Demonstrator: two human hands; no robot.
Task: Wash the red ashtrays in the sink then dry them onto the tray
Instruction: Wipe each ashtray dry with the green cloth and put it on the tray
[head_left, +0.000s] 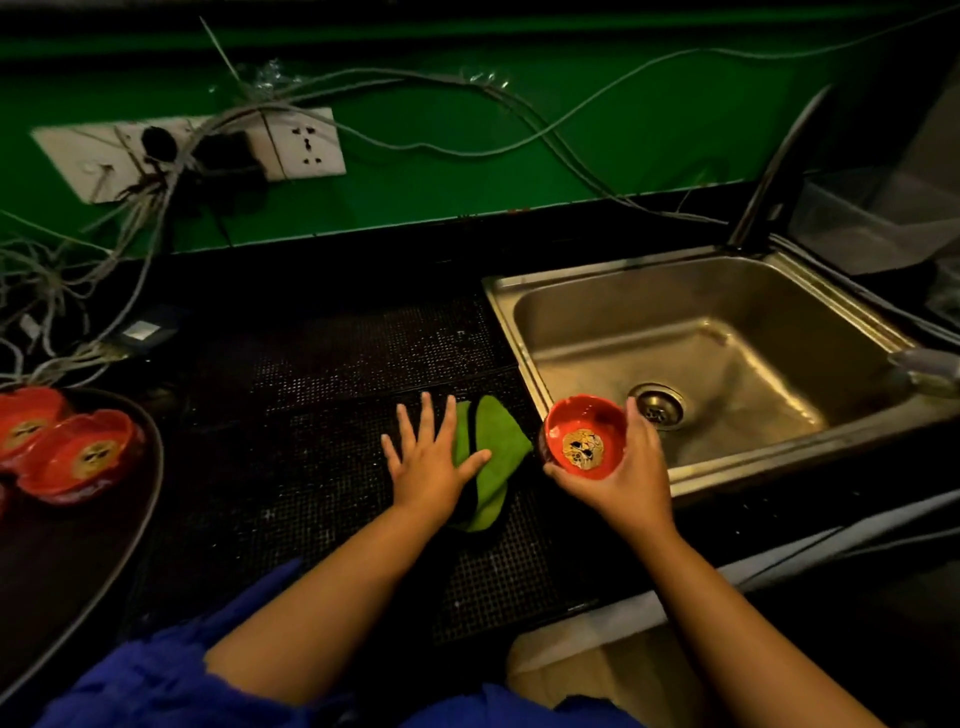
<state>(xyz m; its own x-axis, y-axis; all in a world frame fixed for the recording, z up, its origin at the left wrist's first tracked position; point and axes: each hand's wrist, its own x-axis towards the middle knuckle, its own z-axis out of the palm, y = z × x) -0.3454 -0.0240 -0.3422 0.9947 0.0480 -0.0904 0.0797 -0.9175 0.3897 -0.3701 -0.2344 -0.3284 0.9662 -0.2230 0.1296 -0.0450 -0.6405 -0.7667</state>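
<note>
Three red ashtrays appear in the head view. The held ashtray (584, 439) sits in the right hand (618, 483), fingers curled round its rim, above the near-left corner of the sink (727, 470). Two stored ashtrays (83, 454) sit side by side on one dark tray (78, 561), far left. One green cloth (498, 436) lies between, on the black mat (311, 467). The left hand (426, 462) lies flat over the cloth, fingers straight and spread, gripping nothing.

Hazards:
- An ashtray held in one hand may slip, if wet, and chip on the steel rim.
- Drips carried leftward may reach the loose cables (130, 218) and wall sockets (306, 143).
</note>
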